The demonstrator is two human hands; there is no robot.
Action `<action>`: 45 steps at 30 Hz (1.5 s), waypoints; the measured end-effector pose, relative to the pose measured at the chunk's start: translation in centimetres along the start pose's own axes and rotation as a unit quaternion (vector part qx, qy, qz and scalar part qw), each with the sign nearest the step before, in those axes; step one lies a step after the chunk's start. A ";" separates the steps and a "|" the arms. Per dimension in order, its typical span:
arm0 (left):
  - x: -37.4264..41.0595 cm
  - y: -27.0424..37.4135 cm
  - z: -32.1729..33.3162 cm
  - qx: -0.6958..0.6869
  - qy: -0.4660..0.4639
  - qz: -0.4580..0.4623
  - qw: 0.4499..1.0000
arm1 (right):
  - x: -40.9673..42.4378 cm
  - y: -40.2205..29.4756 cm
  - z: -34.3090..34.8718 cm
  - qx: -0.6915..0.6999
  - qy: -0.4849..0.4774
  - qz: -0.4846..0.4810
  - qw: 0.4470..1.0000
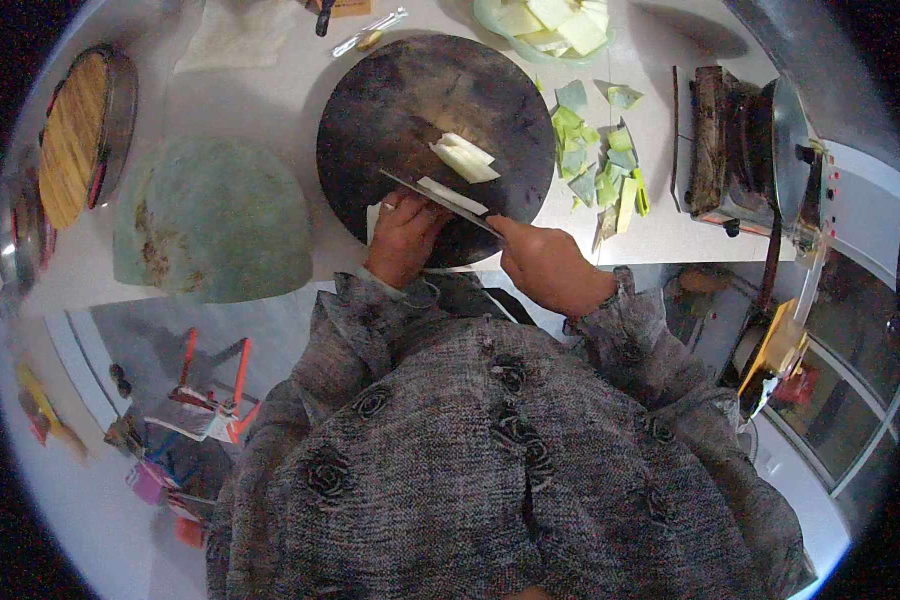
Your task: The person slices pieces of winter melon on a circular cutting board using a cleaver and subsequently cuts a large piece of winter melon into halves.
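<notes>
My right hand [547,262] grips a kitchen knife [439,201], its blade seen nearly edge-on over a round, dark chopping board [390,97]. Left of the blade, my left hand [406,234] presses down on a pale vegetable piece [373,219]. Most of that piece is hidden under my fingers, which lie close to the blade. Just beyond the knife lies a cut white strip [457,196]. Farther up the board, several pale slices [465,159] lie overlapped in a small pile.
Green peelings [574,146] lie scattered right of the board. A bowl [487,26] of pale green slabs stands behind it. A greenish, stained sheet [217,217] lies to the left, near a wooden lid [75,142]. On the right stands a burner [709,150] with a pan [791,150].
</notes>
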State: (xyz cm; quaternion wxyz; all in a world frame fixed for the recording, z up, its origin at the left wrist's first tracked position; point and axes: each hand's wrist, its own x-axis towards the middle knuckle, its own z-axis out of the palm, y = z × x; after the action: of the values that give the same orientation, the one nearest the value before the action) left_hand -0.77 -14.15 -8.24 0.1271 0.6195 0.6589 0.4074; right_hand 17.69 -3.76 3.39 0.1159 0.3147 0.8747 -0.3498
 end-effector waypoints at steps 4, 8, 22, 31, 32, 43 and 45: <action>0.1 -0.2 -0.2 -0.016 -0.001 0.014 1.000 | -0.4 0.6 0.8 -0.003 -0.001 0.013 1.000; -0.1 -0.5 0.2 -0.024 0.006 0.000 1.000 | 0.7 0.6 1.1 0.007 -0.015 0.011 1.000; 0.1 -1.5 0.1 -0.033 -0.003 -0.003 0.999 | 5.1 3.2 2.8 0.081 0.007 -0.011 0.997; -0.6 -1.8 -0.9 0.014 -0.024 -0.015 1.000 | 1.6 -0.2 1.0 0.042 0.067 -0.056 0.995; -0.5 -1.8 -0.9 0.015 -0.020 -0.012 1.000 | 1.2 -0.7 0.9 0.010 0.034 -0.033 0.999; -0.2 -2.3 -0.9 -0.006 0.003 -0.012 1.000 | -0.2 -0.4 2.1 0.000 0.055 -0.008 0.998; 0.2 -2.6 -0.9 0.002 0.001 -0.010 1.000 | 0.3 -0.6 1.2 0.014 0.049 0.002 0.999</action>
State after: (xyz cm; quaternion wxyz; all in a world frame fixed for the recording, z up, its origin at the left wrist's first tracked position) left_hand -3.26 -14.04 -9.41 0.1294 0.6124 0.6662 0.4055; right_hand 17.04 -4.81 2.67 0.0693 0.3349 0.8738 -0.3457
